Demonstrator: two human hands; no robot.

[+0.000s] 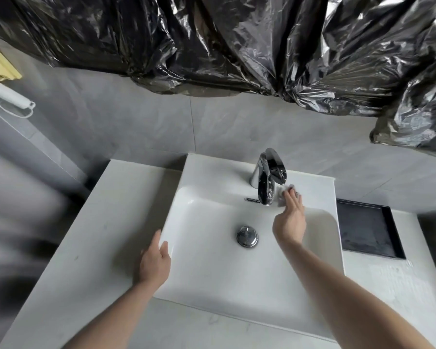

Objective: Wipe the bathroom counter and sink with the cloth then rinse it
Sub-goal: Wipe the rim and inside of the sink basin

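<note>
A white rectangular sink [207, 278] stands on a pale counter [91, 248]. A chrome tap [268, 177] rises at the sink's back ledge, and a round chrome drain plug [247, 236] sits in the basin. My right hand [290, 217] reaches over the basin and presses a small pale cloth [282, 195] against the ledge just right of the tap; most of the cloth is hidden under my fingers. My left hand [155, 263] rests on the sink's left rim, fingers curled over the edge, holding nothing else.
A black rectangular tray [368, 230] lies on the counter to the right of the sink. Crumpled black plastic sheeting [237, 46] hangs on the grey wall above. A white corded handset [10, 96] hangs on the wall at far left.
</note>
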